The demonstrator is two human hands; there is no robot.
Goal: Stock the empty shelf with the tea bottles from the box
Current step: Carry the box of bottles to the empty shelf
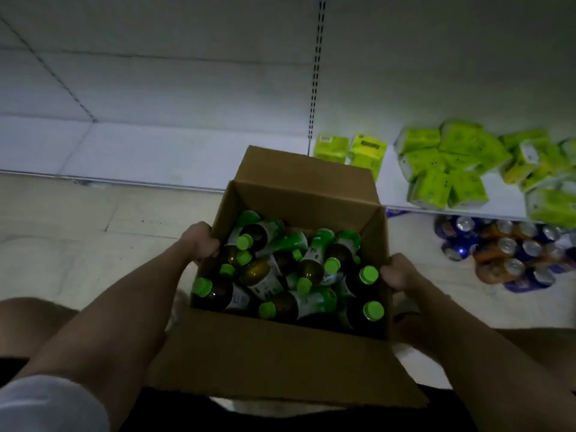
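The left hand curls over the left wall of the cardboard box, fingers hooked inside the rim, and the right hand clamps the right wall the same way, so the box is gripped on both sides at once. That two-sided hold suits a heavy, open load: it keeps the box level and stops the walls bowing out, whether the person means to carry it or only to drag it closer; which of the two cannot be told, since the underside of the box is hidden. Inside, the tea bottles lie jumbled on their sides and across one another, green caps pointing every way, filling the box well up its walls; none has been taken out. The flaps stand open, the far one tipped toward the shelving and the near one folded down toward the person's knees. Just beyond the box runs the empty shelf, a low pale board with nothing on it, the likely place for the bottles. To its right, past a slotted upright, the next bay holds green packets piled loosely, with drink cans stacked beneath them. The floor is pale tile, and the whole aisle is dimly lit.
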